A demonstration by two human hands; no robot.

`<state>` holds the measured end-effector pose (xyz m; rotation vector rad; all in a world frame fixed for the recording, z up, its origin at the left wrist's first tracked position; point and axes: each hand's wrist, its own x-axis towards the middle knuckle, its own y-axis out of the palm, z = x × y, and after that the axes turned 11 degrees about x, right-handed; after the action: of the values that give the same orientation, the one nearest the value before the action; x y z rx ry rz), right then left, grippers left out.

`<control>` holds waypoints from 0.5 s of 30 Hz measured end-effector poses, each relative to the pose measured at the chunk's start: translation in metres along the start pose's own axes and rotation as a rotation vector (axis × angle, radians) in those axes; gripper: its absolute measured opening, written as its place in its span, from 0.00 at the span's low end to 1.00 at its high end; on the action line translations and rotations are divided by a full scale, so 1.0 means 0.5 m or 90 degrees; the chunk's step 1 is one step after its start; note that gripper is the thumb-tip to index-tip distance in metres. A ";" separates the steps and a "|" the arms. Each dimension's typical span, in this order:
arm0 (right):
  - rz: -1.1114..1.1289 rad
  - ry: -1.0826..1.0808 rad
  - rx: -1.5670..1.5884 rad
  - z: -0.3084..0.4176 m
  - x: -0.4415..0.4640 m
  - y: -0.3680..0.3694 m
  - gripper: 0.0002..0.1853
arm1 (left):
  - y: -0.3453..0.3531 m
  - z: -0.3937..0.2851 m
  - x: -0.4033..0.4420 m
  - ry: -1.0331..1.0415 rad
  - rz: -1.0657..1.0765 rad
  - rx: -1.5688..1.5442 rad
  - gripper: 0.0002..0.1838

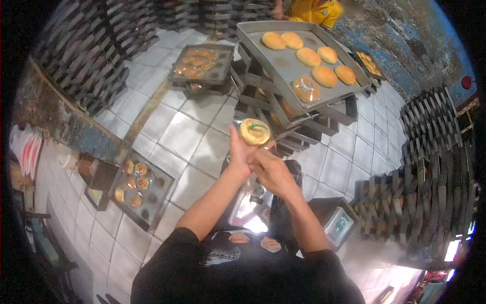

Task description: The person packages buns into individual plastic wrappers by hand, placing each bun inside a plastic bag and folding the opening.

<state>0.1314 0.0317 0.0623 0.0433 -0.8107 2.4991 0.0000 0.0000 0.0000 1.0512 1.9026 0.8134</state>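
Observation:
A round golden bun (254, 133) with a green mark, seemingly a printed clear wrapper, is held up in front of me. My left hand (239, 154) supports it from the left and below, thumb raised beside it. My right hand (269, 169) is closed just under the bun, fingers bent together at what looks like the wrapper's lower end; the exact grip is hidden. Below my hands, a shiny stack of clear plastic bags (248, 205) lies on my lap. Beyond the bun stands a large metal tray (281, 76) with several bare buns (309, 57) and one wrapped bun (306, 89).
Stacked dark trays (253, 104) support the large tray. Wrapped buns fill another tray (177, 76) ahead left; a muffin-type tray (152, 213) with wrapped buns lies left. Tall tray stacks (415, 187) stand right. A person in a yellow shirt (316, 12) is behind the large tray.

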 end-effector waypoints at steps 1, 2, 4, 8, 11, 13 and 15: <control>0.068 0.080 0.108 0.014 -0.013 -0.003 0.04 | -0.002 0.006 -0.005 -0.018 0.013 -0.013 0.44; 0.135 0.159 0.220 0.030 -0.028 -0.005 0.04 | -0.009 0.010 -0.013 -0.035 0.024 -0.025 0.38; 0.462 0.069 0.666 0.070 -0.063 -0.005 0.04 | -0.084 -0.012 0.039 0.001 0.031 -0.022 0.37; 0.165 0.115 0.406 0.031 -0.099 0.002 0.13 | -0.114 -0.050 -0.015 0.025 0.000 -0.051 0.33; -0.318 -0.090 -0.128 0.012 -0.046 0.013 0.20 | -0.067 -0.015 -0.120 -0.086 0.092 -0.036 0.28; -0.144 -0.237 -0.138 0.022 -0.070 0.026 0.27 | -0.130 -0.021 -0.113 -0.228 0.234 -0.142 0.26; -0.114 -0.213 -0.153 -0.005 -0.063 0.020 0.27 | -0.102 -0.026 -0.093 -0.058 0.081 0.125 0.26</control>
<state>0.1542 0.0118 0.0491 0.4397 -1.1828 2.2395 -0.0144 -0.0656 -0.0199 1.3179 1.8820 0.6456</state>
